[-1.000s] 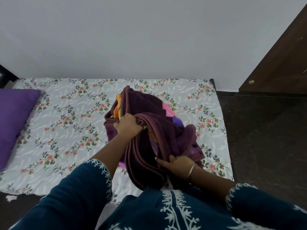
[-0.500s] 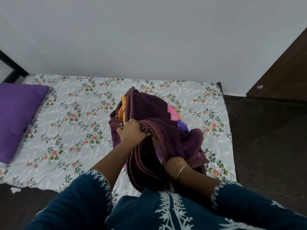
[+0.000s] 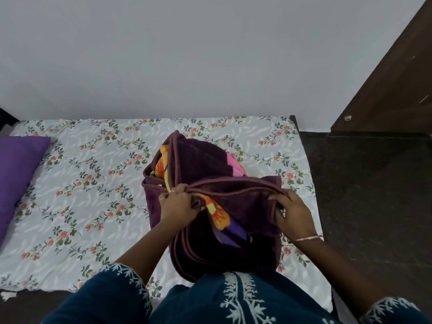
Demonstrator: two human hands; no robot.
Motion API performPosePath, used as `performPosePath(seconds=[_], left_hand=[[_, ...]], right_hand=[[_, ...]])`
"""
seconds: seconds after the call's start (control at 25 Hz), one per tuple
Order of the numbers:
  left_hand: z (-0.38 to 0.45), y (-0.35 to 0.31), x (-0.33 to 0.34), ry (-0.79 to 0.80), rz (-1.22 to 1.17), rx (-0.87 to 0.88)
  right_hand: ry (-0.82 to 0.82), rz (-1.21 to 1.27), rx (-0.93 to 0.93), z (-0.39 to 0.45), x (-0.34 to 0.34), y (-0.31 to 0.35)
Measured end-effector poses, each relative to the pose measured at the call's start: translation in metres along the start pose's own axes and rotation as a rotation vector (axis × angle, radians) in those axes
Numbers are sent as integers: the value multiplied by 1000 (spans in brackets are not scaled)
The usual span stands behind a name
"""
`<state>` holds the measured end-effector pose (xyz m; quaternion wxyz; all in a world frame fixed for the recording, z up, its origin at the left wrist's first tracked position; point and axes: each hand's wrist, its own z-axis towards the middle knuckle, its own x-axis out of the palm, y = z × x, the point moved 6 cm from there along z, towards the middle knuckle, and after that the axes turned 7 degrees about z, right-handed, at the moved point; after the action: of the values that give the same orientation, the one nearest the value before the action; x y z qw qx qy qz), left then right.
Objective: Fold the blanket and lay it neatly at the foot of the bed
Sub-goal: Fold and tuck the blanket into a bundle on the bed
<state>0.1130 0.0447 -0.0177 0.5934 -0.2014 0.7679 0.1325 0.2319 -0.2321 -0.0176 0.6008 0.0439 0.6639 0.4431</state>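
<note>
Head view:
Blanket [image 3: 210,164]: lying bunched on the bed [image 3: 77,178], toward its right end, near edge hanging toward the person.
Left hand [image 3: 180,204]: gripping the blanket's hem, fingers curling tight on a gathered corner.
Right hand [image 3: 292,213]: pinching the same hem farther right, fingers clamping over the edge, hem stretching between both hands.
Pillow [image 3: 16,174]: lying well left of the blanket.
Done: edges appearing matched, several layers stacking.
Left: flattening, final folds, squaring it at the foot.
</note>
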Motion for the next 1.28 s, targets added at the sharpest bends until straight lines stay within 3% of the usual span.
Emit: performPosePath(seconds=[0.12, 0.32, 0.44, 0.68, 0.8, 1.0, 1.28], left_hand=[[-7, -14, -6, -89, 61, 131], [-38, -32, -22, -379, 147, 370], [-60, -39, -26, -453, 153, 482], [-66, -50, -26, -390, 36, 526], [-64, -53, -21, -359, 16, 532], [-56, -49, -11, -332, -99, 446], [-57, -46, -1, -283, -77, 464]], right_hand=[[4, 71, 36, 14, 16, 22], [141, 115, -71, 35, 43, 81], [118, 205, 5, 52, 44, 95], [194, 298, -41, 49, 54, 119], [155, 297, -1, 38, 54, 112], [94, 251, -117, 15, 47, 102], [265, 262, -67, 3, 62, 94]])
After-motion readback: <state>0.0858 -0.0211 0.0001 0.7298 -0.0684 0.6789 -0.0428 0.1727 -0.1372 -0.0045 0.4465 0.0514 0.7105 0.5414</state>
